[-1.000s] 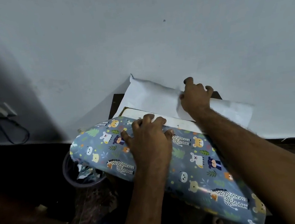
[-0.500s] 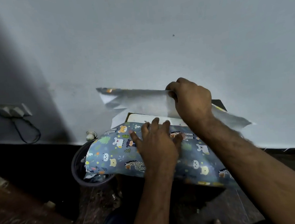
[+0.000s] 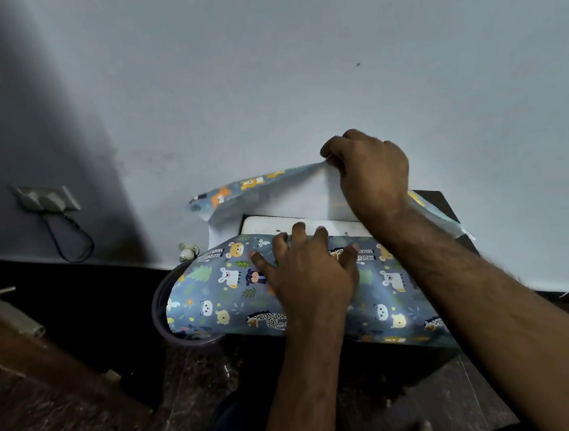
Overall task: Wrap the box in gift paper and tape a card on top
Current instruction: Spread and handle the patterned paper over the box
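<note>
Blue gift paper (image 3: 214,297) printed with cartoon animals is folded over the near side of a white box (image 3: 266,224), of which only a strip of the top shows. My left hand (image 3: 310,275) presses flat on this near flap with fingers spread. My right hand (image 3: 372,170) pinches the edge of the far flap (image 3: 284,194) and holds it lifted above the box, its white underside facing me. No card is in view.
The box sits on a dark surface (image 3: 436,202) against a pale wall (image 3: 264,79). A round dark bin (image 3: 163,325) stands at the left under the paper. A wall socket with a cable (image 3: 48,201) is further left. A wooden piece (image 3: 10,321) lies at the left edge.
My right hand has raised the far flap higher and pulled it toward me, so its printed side now shows at the left end. My left hand stays pressed on the near flap.
</note>
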Demonstrator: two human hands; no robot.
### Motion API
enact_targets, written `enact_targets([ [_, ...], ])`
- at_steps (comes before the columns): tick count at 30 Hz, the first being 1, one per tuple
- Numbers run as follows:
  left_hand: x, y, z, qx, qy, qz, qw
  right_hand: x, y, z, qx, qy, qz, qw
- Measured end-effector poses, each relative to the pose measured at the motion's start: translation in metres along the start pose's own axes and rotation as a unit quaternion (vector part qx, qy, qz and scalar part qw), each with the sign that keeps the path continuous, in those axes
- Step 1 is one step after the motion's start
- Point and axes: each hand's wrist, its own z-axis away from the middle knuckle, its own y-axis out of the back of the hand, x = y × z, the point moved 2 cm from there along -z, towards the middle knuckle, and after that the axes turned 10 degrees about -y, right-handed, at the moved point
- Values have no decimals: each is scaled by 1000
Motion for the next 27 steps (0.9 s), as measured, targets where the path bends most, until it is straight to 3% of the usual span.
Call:
enact_targets([
  [12, -5, -5, -7, -24, 10, -15, 1000, -1, -11, 21, 75, 28, -9, 997],
  [27, 3, -6, -1, -34, 0, -36, 999, 5, 3, 11, 63, 14, -43, 997],
])
